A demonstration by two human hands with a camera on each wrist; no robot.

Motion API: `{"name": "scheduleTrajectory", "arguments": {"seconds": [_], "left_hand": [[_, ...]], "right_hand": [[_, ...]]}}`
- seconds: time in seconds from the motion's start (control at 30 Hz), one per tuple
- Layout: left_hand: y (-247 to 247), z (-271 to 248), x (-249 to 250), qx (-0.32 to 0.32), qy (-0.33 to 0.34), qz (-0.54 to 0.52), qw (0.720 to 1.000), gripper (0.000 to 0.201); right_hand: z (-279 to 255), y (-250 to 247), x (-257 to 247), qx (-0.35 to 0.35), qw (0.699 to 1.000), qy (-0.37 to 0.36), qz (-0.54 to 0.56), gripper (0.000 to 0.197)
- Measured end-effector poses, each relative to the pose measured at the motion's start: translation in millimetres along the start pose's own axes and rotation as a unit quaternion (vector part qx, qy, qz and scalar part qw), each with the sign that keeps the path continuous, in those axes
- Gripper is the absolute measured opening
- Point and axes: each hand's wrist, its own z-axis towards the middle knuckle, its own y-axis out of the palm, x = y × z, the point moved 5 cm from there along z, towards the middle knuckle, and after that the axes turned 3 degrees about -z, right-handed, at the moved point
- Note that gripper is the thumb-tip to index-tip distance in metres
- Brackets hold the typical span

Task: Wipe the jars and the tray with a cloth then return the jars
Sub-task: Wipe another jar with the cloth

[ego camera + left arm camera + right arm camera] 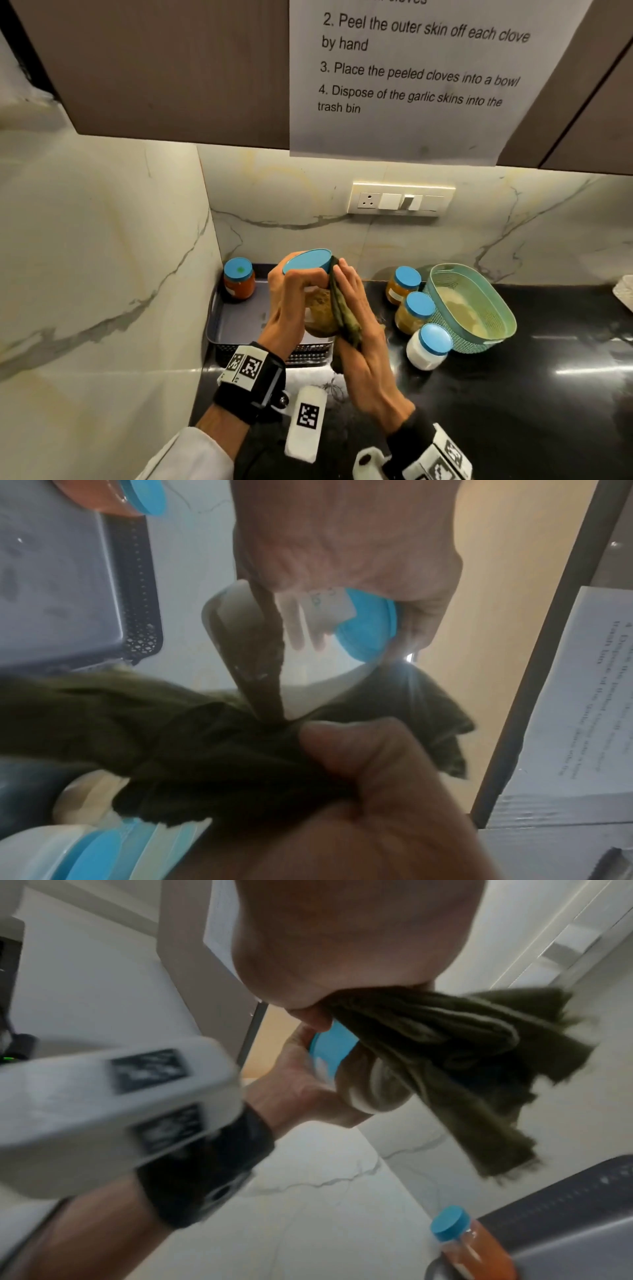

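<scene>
The head camera sits high and looks forward and down over the counter (513,394). It takes in the wall and the taped sheet (411,85) at 12 o'clock. The left hand (291,308) and right hand (363,346) are close below it, from centre toward 6 o'clock.

The left wrist camera looks along its own hand from very near and is rolled sideways. The jar (308,631) fills the middle and the tray (68,588) lies at 9 o'clock.

The right wrist camera looks upward from under its hand and across at the other wrist, with the cloth (445,1056) at 2 o'clock.

All three views share the jar, cloth, tray and the orange jar (239,279).
</scene>
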Motion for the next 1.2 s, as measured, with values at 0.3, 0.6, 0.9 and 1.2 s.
{"name": "scheduleTrajectory", "arguments": {"seconds": [0.3, 0.6, 0.9, 1.2], "left_hand": [[15, 0, 6, -0.023, -0.028, -0.005, 0.999, 0.057], [8, 4, -1, -0.044, -0.041, -0.013, 0.998, 0.054], [19, -6, 5, -0.023, -0.024, -0.02, 0.999, 0.036], [23, -24, 21, -0.15, -0.091, -0.02, 0.984, 0.062]], "right_hand": [[-2, -5, -6, 0.014, 0.995, -0.033, -0.096, 0.092], [-3, -8, -17, 0.02, 0.999, -0.02, -0.033, 0.09], [4, -6, -7, 0.019, 0.998, -0.023, -0.046, 0.094], [16, -35, -11, 0.024, 0.993, 0.087, 0.071, 0.092]]}}
